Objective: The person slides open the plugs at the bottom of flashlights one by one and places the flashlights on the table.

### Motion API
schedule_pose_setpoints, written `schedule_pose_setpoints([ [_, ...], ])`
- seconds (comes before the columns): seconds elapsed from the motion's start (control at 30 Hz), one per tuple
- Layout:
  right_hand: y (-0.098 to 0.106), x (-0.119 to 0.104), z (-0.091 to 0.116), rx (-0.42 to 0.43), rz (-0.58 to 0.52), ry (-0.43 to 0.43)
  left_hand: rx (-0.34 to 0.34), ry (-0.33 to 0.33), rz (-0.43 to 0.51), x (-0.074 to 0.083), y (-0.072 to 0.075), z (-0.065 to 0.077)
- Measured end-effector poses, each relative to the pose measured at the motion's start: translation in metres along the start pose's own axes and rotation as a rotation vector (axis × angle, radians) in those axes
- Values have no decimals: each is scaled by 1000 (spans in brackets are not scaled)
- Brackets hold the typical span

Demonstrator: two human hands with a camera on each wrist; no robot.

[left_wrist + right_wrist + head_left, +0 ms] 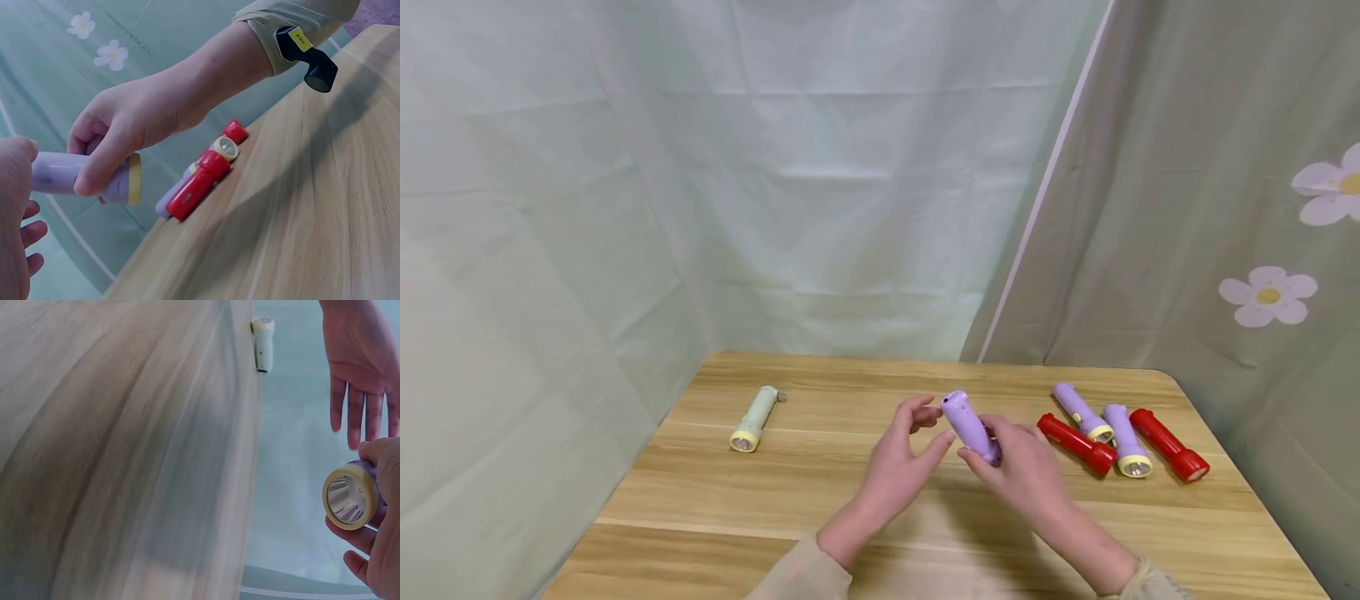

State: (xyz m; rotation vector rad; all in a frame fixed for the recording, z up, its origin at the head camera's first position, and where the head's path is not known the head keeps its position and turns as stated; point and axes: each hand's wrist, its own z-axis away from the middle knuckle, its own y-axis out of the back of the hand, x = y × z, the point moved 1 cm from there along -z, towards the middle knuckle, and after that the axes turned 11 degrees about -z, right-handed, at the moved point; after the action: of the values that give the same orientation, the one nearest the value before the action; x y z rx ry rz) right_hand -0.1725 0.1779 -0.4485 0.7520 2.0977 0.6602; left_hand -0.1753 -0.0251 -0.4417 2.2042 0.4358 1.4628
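Observation:
My right hand [1026, 467] grips a purple flashlight [967, 425] near its head, above the table. The flashlight is tilted, its tail end up and toward the left hand. Its yellow-rimmed lens [347, 499] shows in the right wrist view, and the right thumb [103, 162] lies along its side in the left wrist view. My left hand [898, 467] hovers beside the tail end with fingers spread and loosely bent, not wrapped round it. Whether the left thumb touches the flashlight cannot be told.
On the table's right lie two red flashlights [1078, 444] [1170, 446] and two purple flashlights [1082, 412] [1126, 440], close together. A pale green flashlight [758, 419] with plug prongs sticking out lies at the left. Curtains [865, 208] hang behind the wooden table [722, 517].

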Motion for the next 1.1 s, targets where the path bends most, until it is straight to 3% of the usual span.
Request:
schedule_pose_setpoints([
  [0.37, -9, -2, 1, 40, 14, 44, 43, 10, 48, -1, -13, -5],
  [1.1, -15, -6, 1, 70, 89, 93, 97, 83, 51, 2, -21, -3],
])
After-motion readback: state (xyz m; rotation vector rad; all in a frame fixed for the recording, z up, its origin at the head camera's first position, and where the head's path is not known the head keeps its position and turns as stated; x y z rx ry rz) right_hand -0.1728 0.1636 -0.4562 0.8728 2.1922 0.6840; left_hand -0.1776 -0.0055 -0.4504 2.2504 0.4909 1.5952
